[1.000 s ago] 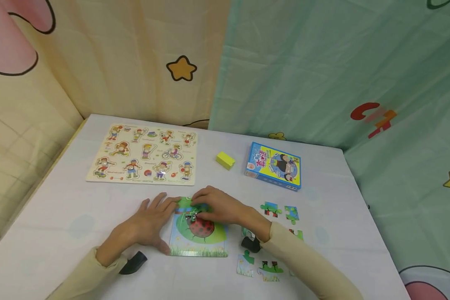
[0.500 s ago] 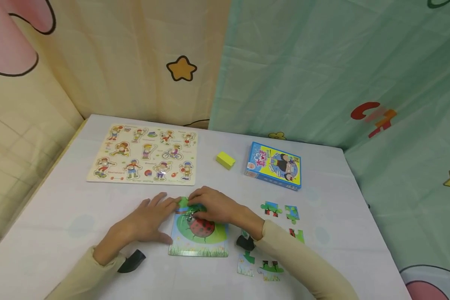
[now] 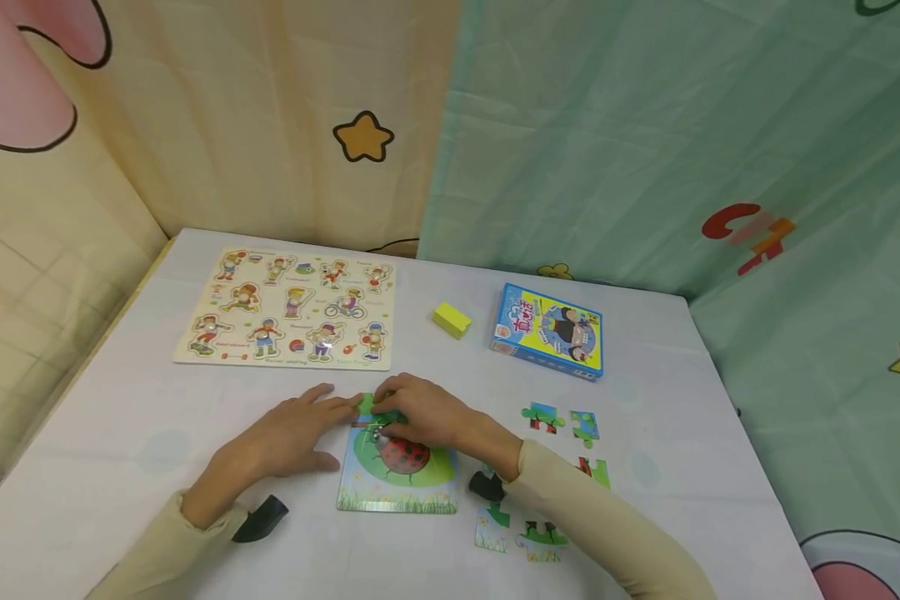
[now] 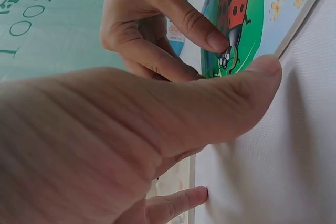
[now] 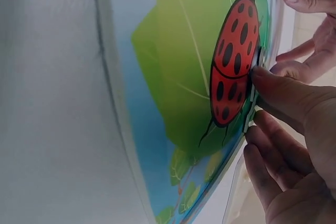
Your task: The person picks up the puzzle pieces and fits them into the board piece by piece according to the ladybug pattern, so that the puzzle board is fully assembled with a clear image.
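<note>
Right hand [image 3: 423, 412]: grip pinching a thin, flat puzzle piece [image 5: 251, 111] between thumb and fingers, over the far part of the ladybug board [image 3: 435, 487]. Left hand [image 3: 288, 437]: fingers spread, one fingertip at the board's far left corner, thumb beside its left edge. Board: square, smooth, glossy, pale-edged, printed with a red oval beetle on a green leaf; lies flat on the desk [image 3: 690, 517], before the person. Desk covering: white, fine-grained. Right of board: loose puzzle pieces [image 3: 543, 412], flat, with rounded knobs and notches, some hidden by the sleeve. Beyond: cream rectangular picture board [image 3: 268, 308], yellow oblong block [image 3: 451, 321], shallow blue box [image 3: 547, 332]. Backdrop: softly creased beige and green curtains [image 3: 607, 150].
</note>
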A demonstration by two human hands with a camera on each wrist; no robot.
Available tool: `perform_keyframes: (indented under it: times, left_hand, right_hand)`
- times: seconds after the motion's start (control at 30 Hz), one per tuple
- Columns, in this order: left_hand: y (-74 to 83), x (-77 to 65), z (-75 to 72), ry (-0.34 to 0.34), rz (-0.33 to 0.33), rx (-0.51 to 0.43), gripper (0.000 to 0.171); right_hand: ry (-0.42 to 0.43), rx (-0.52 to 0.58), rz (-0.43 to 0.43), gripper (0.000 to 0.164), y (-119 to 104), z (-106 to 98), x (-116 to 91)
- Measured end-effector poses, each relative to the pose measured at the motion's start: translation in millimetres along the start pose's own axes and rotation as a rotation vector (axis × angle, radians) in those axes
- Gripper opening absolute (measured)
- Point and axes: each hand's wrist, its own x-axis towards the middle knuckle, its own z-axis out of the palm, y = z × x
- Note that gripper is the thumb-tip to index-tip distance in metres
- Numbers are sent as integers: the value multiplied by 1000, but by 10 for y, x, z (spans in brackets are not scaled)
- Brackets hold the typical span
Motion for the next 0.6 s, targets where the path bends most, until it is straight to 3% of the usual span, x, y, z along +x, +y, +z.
perform_keyframes:
  times: [0.27,0.4,0.6]
  left_hand:
    - [-20,-22,-11,-4,-12,-71,77]
    - [-20,-25,-12,-17,-17,-87,75]
    - [-4,-22,2,-36,44,-6,65]
  right_hand:
    - [13,26,16,35,-3,-15,23]
    - [25,29,47,34,-11,-22,33]
    - [14,34,63,33,-8,-30,51]
